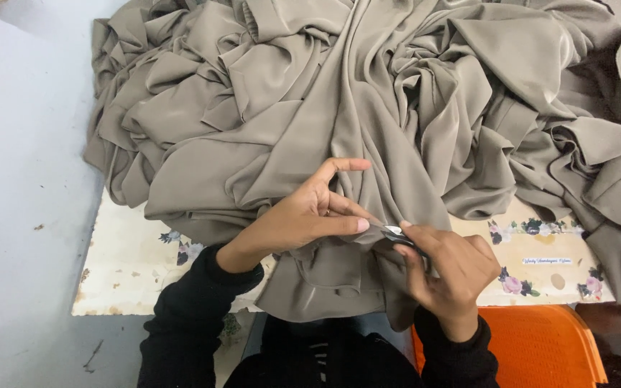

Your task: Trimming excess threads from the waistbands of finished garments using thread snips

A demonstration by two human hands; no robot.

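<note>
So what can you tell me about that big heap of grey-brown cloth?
The cloth is a smooth, slightly shiny taupe fabric, thin and drapey by its look. It lies in a large crumpled heap of deep folds over a flower-printed board, spilling past its far and right edges. One edge hangs toward the person's lap. The left hand pinches a fold near that edge, and the right hand meets the same spot, holding a small dark tool.
</note>
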